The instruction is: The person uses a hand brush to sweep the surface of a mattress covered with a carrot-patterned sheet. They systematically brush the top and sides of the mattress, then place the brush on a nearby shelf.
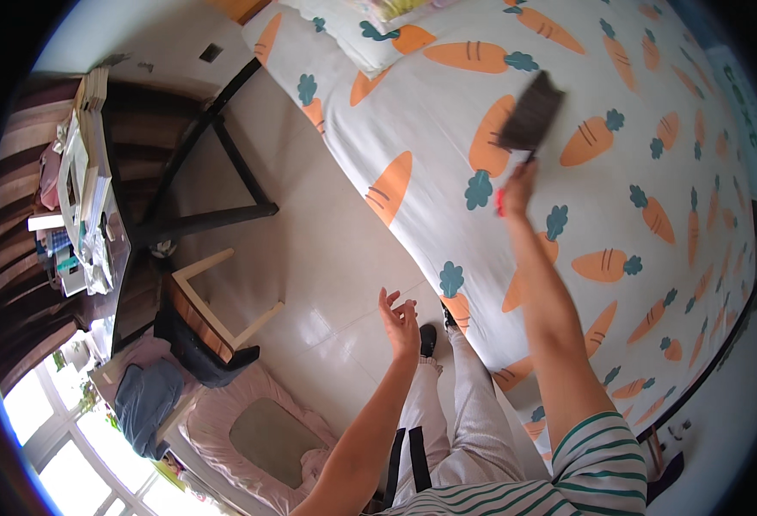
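Observation:
My right hand (519, 188), with a red band at the wrist, grips the short handle of a dark bed brush (532, 113). The brush is blurred and lies over a white bedsheet (443, 129) printed with orange carrots; whether its bristles touch the sheet I cannot tell. My left hand (399, 317) hangs over the tiled floor beside the bed's edge, its fingers apart and partly curled, holding nothing.
At the left stand a desk (120, 258) with books and papers, black metal legs and a wooden chair (204, 316) with clothes near it. A pink padded baby nest (223, 413) lies near the window. A white pillow (333, 32) rests at the bed's top edge.

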`<action>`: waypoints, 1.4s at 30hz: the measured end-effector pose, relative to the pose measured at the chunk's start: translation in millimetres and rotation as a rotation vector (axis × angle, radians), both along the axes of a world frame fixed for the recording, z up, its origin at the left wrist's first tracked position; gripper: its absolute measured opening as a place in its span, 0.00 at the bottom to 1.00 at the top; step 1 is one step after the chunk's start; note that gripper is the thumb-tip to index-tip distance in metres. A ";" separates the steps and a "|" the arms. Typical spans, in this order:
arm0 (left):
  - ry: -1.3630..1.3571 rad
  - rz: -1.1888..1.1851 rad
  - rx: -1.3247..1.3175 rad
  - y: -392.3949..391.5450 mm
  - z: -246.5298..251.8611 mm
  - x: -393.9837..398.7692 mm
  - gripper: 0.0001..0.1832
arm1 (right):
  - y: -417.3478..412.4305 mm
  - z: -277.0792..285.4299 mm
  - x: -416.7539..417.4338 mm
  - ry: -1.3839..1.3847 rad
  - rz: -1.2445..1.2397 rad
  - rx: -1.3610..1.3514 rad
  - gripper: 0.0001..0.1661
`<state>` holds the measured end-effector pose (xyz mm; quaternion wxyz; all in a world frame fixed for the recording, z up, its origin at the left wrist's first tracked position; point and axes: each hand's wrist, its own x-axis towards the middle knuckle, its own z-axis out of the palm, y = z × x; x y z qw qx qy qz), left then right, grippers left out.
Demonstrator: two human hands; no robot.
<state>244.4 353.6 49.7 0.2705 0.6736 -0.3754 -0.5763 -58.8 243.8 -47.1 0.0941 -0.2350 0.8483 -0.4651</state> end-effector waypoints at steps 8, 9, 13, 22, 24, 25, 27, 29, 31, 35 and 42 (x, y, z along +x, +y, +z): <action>-0.002 -0.157 -0.021 34.7 15.8 45.1 0.31 | 140.0 65.6 198.3 -0.078 0.980 0.496 0.28; -0.001 -0.179 -0.021 41.6 20.4 50.2 0.31 | 165.6 77.2 194.9 -0.070 0.892 0.408 0.26; -0.013 -0.275 -0.006 75.7 32.3 66.7 0.31 | 254.4 121.9 179.3 -0.150 0.498 0.345 0.14; 0.035 -0.712 0.035 173.1 55.5 27.8 0.31 | 390.6 120.8 145.5 -0.109 0.072 0.515 0.20; 0.040 -0.817 0.027 190.1 56.2 20.6 0.31 | 492.0 78.8 147.6 -0.162 -0.136 0.565 0.18; 0.004 -0.845 0.005 189.8 55.2 22.4 0.31 | 536.2 73.3 165.2 -0.462 -0.366 0.516 0.21; -0.047 -0.910 -0.021 203.0 52.8 23.2 0.31 | 649.4 44.2 199.5 -0.330 -0.281 0.829 0.25; -0.008 -0.954 0.030 250.6 45.7 8.8 0.31 | 815.8 20.9 257.6 -0.711 -1.165 0.537 0.30; -0.092 -0.940 -0.039 256.2 39.4 16.8 0.32 | 795.4 24.6 263.9 -0.836 -1.264 0.413 0.31; -0.084 -1.108 -0.016 354.4 35.5 -13.4 0.33 | 757.7 36.9 201.2 -0.325 -0.981 0.216 0.20; 0.001 -1.449 -0.061 551.2 15.0 -69.1 0.35 | 851.4 63.3 97.2 -0.229 -0.450 0.666 0.16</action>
